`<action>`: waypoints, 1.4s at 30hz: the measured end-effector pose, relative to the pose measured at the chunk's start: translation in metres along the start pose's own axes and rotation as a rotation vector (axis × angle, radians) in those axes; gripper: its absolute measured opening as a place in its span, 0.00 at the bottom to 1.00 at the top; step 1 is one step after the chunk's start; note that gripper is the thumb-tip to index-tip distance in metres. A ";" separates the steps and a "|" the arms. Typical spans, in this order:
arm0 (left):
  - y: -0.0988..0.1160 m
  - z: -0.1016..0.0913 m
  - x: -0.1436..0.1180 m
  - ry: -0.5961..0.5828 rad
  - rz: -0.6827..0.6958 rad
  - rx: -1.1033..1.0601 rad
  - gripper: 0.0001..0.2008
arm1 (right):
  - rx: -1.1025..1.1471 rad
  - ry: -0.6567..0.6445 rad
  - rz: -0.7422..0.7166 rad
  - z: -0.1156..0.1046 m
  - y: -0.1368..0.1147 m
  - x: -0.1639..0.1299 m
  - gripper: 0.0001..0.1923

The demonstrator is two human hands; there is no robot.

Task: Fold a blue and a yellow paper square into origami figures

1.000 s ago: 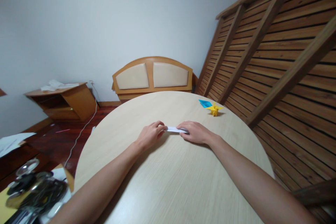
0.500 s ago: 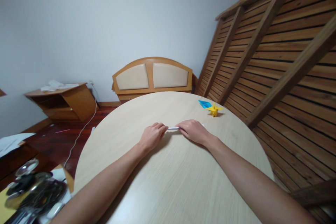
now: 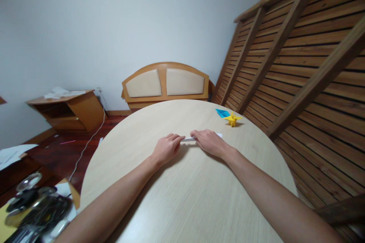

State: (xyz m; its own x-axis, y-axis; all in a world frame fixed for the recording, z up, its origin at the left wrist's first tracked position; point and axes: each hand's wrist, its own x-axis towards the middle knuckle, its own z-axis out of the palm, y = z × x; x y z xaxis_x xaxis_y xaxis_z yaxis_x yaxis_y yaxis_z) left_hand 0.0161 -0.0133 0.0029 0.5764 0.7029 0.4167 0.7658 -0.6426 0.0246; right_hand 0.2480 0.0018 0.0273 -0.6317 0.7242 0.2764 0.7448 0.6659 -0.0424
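A folded strip of white paper (image 3: pixel 188 139) lies flat on the round light-wood table (image 3: pixel 185 193). My left hand (image 3: pixel 167 147) pinches the strip's left end with fingers curled. Flat over its right part rests my right hand (image 3: pixel 209 142), and a white corner (image 3: pixel 219 135) pokes out beyond the knuckles. Most of the paper is hidden under the two hands. Farther right on the table stand a yellow origami crane (image 3: pixel 233 119) and a blue folded paper (image 3: pixel 222 112) behind it.
A slatted wooden bed frame (image 3: pixel 299 64) leans along the right side. A padded headboard (image 3: pixel 165 81) stands behind the table against the wall. A low wooden cabinet (image 3: pixel 68 108) sits at left, with a white cable (image 3: pixel 88 142) across the dark floor. Clutter (image 3: pixel 37 205) lies at lower left.
My right hand has slid left along the strip, uncovering a white corner on its right. My left hand stays at the left end.
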 end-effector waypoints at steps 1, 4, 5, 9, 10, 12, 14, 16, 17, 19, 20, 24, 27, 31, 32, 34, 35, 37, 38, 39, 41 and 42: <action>-0.001 0.001 0.000 0.000 0.003 -0.004 0.20 | -0.009 -0.007 0.001 0.000 0.000 0.000 0.09; -0.001 0.002 -0.001 0.010 0.008 -0.029 0.21 | -0.021 -0.025 -0.003 -0.001 -0.001 0.000 0.08; -0.001 0.002 -0.001 0.014 0.005 -0.040 0.21 | -0.024 -0.030 -0.005 -0.002 -0.001 0.000 0.07; 0.000 0.003 -0.001 0.007 -0.010 -0.075 0.20 | -0.046 -0.047 -0.004 -0.005 -0.003 0.000 0.07; 0.001 0.004 -0.001 0.004 -0.009 -0.080 0.20 | -0.052 -0.051 -0.004 -0.006 -0.004 0.001 0.07; 0.002 0.004 -0.001 -0.005 0.001 -0.093 0.20 | -0.057 -0.061 -0.007 -0.006 -0.004 0.001 0.07; 0.003 0.005 0.000 -0.026 0.010 -0.111 0.20 | -0.053 -0.072 -0.009 -0.006 -0.005 0.002 0.07; 0.004 0.004 0.000 -0.052 0.006 -0.124 0.20 | -0.042 -0.079 -0.012 -0.006 -0.005 0.002 0.07; 0.004 0.004 0.000 -0.064 -0.003 -0.125 0.19 | -0.034 -0.081 -0.016 -0.006 -0.005 0.002 0.07; 0.005 0.003 0.000 -0.081 -0.025 -0.118 0.18 | -0.016 -0.084 -0.023 -0.006 -0.005 0.001 0.07; 0.005 0.003 0.000 -0.086 -0.034 -0.114 0.18 | -0.005 -0.083 -0.028 -0.006 -0.005 0.001 0.07; 0.005 0.004 0.000 -0.094 -0.039 -0.123 0.17 | 0.038 -0.077 -0.039 -0.004 -0.004 -0.001 0.07; 0.004 0.005 -0.001 -0.088 -0.019 -0.140 0.18 | 0.061 -0.072 -0.046 -0.002 -0.002 -0.001 0.07; 0.004 0.004 -0.001 -0.079 -0.005 -0.147 0.19 | 0.077 -0.066 -0.052 0.000 0.000 -0.002 0.09; 0.005 0.003 -0.001 -0.081 -0.003 -0.148 0.18 | 0.079 -0.068 -0.050 0.000 0.000 -0.002 0.09; 0.006 0.001 -0.001 -0.088 0.007 -0.149 0.16 | 0.081 -0.069 -0.046 0.000 0.000 -0.002 0.09; 0.007 -0.001 -0.001 -0.092 0.013 -0.150 0.14 | 0.081 -0.068 -0.045 0.000 -0.001 -0.002 0.10; 0.008 -0.002 -0.001 -0.097 0.017 -0.149 0.09 | 0.085 -0.062 -0.051 0.000 -0.001 -0.003 0.10; 0.008 -0.002 -0.001 -0.097 0.013 -0.146 0.07 | 0.088 -0.056 -0.060 0.000 -0.001 -0.003 0.09; 0.008 -0.001 0.000 -0.097 0.006 -0.140 0.06 | 0.092 -0.050 -0.070 0.000 -0.001 -0.003 0.09; 0.007 0.001 0.000 -0.091 -0.014 -0.122 0.06 | 0.101 -0.034 -0.088 0.001 -0.001 -0.003 0.06; 0.006 0.003 0.000 -0.085 -0.026 -0.113 0.06 | 0.106 -0.026 -0.093 0.001 -0.001 -0.004 0.05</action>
State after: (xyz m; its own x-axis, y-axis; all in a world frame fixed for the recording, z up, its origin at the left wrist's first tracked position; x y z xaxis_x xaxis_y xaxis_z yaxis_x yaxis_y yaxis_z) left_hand 0.0215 -0.0163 0.0005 0.5830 0.7398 0.3359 0.7464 -0.6510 0.1384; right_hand 0.2495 -0.0013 0.0257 -0.7031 0.6622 0.2593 0.6571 0.7443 -0.1191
